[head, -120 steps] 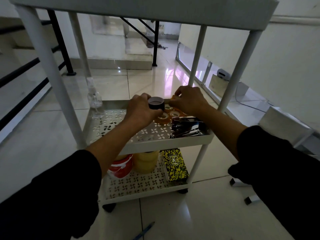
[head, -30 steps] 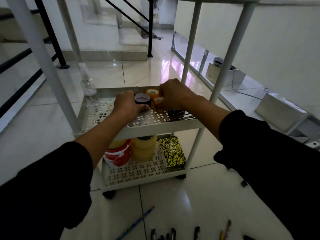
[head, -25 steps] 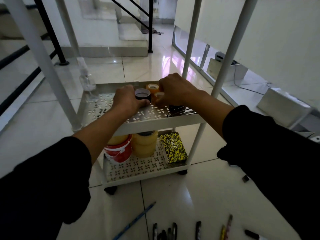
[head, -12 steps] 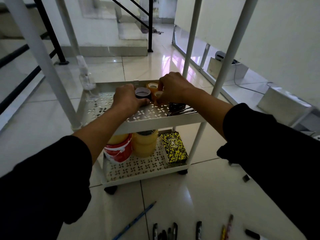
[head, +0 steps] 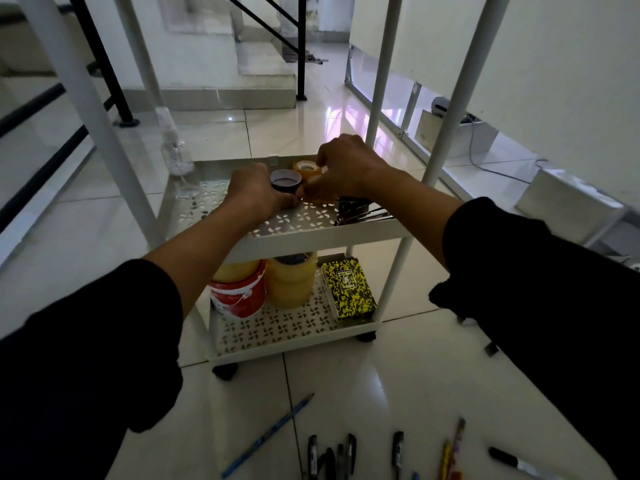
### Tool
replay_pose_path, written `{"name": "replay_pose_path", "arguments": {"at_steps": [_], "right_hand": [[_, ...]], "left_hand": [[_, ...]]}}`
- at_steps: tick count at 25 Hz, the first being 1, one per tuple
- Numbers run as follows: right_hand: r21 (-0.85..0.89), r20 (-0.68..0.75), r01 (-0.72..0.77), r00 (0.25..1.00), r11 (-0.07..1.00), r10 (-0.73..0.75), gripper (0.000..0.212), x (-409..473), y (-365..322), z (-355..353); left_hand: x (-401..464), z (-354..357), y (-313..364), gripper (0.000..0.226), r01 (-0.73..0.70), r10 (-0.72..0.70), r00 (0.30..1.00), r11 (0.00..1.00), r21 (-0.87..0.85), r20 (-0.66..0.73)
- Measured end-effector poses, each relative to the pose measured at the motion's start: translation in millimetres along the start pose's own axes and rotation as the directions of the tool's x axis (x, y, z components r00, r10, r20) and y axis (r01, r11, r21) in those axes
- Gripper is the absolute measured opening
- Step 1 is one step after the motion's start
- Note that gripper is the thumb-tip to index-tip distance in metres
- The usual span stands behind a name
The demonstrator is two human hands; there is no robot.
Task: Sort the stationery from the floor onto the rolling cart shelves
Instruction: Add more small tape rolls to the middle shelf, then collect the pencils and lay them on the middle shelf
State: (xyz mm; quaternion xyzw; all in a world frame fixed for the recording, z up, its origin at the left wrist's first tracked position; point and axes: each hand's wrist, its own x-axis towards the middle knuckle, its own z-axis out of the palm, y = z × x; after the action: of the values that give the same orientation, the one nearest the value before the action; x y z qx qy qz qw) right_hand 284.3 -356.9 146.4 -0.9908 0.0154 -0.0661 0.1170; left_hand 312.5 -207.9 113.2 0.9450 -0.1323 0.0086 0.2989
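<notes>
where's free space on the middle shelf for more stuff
Bare patch: the left half of the middle shelf, between the clear bottle and the left hand. Crowded: the back right, where tape rolls and the stack of metal clips sit under the right hand.

The floor [head: 433, 368] is glossy tile, mirroring light. The cart shelf [head: 322, 233] looks like smooth white-painted perforated metal (or plastic). At upper left, a clear plastic bottle [head: 175, 154]; the sleeves [head: 540, 271] are matt black cloth.
</notes>
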Motion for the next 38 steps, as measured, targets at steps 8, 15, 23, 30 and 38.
{"name": "replay_pose_path", "arguments": {"at_steps": [8, 15, 23, 30, 38], "right_hand": [[0.250, -0.291, 0.071, 0.957, 0.966, 0.005, 0.030, -77.1, -33.3, -28.0], [0.535, -0.187, -0.011, 0.974, 0.845, 0.131, 0.010, -220.1, -29.8, 13.8], [0.563, 0.267, -0.368, 0.928, 0.741, 0.258, 0.015, -346.5, 13.7, 101.2], [0.389, 0.442, -0.464, 0.852, 0.796, 0.281, 0.013, -410.3, 44.2, 138.8], [0.200, 0.499, -0.357, 0.839, 0.913, 0.219, 0.031, -441.4, 36.7, 151.4]], "left_hand": [[-72.7, -34.4, 28.1, 0.040, -0.223, 0.196, 0.945, 0.972, -0.077, -0.263], [-206.3, -4.4, 8.6, 0.016, -0.242, 0.210, 0.968, 0.920, -0.307, -0.136], [-311.8, 77.8, -68.0, 0.022, 0.037, -0.006, 0.959, 0.994, -0.105, 0.284], [-367.9, 136.7, -99.9, 0.028, -0.002, -0.033, 0.870, 0.997, 0.071, 0.491], [-383.0, 174.4, -94.7, 0.025, -0.106, 0.012, 0.881, 0.979, 0.173, 0.474]]}}
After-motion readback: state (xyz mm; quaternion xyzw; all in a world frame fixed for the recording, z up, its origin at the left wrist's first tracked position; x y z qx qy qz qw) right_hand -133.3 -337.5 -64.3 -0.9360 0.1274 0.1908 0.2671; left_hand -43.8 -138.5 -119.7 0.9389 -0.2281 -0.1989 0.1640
